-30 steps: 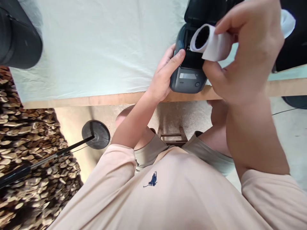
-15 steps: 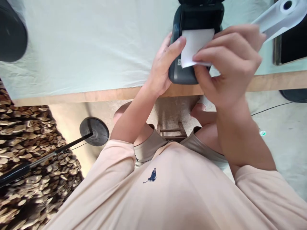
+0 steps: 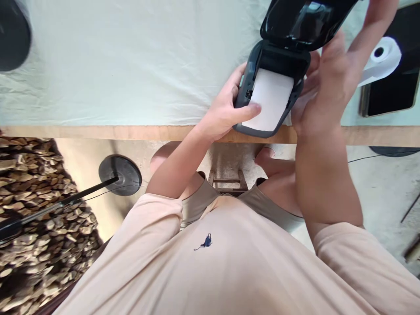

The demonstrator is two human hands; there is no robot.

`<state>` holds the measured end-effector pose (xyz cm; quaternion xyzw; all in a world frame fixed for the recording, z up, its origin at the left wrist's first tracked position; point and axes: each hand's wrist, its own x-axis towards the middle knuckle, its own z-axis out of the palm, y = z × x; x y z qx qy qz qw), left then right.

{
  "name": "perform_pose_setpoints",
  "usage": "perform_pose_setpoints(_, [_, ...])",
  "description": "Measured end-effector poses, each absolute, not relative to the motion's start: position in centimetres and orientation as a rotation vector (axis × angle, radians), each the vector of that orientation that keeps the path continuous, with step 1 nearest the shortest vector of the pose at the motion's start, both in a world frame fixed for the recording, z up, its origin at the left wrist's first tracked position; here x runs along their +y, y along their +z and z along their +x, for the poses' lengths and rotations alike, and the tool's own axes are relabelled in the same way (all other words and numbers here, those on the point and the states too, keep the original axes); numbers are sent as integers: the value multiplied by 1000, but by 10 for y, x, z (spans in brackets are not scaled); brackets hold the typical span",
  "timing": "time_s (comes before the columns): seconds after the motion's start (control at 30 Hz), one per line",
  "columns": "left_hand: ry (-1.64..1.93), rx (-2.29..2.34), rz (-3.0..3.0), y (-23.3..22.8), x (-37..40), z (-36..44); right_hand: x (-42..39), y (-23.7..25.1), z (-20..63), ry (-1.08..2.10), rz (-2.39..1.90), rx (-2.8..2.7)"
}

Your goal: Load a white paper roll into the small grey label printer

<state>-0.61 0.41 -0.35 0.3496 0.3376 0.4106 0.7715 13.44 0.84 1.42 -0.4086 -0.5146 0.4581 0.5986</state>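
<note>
A dark grey label printer [image 3: 244, 85] sits at the table's near edge with its glossy black lid [image 3: 305, 22] swung open. A white paper strip [image 3: 271, 98] runs out of its bay over the front. My left hand [image 3: 226, 111] grips the printer's left side, and its thumb presses the strip's lower corner. My right hand [image 3: 324, 87] lies against the printer's right side, blurred, its fingers stretched up beside the lid and holding nothing that I can see.
A second white paper roll [image 3: 380, 54] lies on a black tablet [image 3: 390, 92] at the right. The table [image 3: 98, 132] has a pale cloth and a wooden edge. A dark round object [image 3: 13, 35] sits far left. Below are a stand base [image 3: 120, 175], a stool [image 3: 226, 183] and stacked wood [image 3: 33, 227].
My right hand has put the roll into the printer, drawn the strip over the front and let go. It now reaches up by the lid, and my left thumb pins the strip.
</note>
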Motion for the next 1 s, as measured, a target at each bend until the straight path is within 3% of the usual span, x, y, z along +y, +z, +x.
perform_pose_setpoints(0.13, [868, 761, 821, -5, 4, -4, 24, 6, 128, 883, -761, -1067])
perform_pose_setpoints(0.43, [905, 701, 892, -9, 4, -4, 1, 9, 141, 949, -931, -1364])
perform_pose_setpoints(1.0, [969, 598, 840, -8, 4, -5, -8, 0, 134, 1256, -981, -1309])
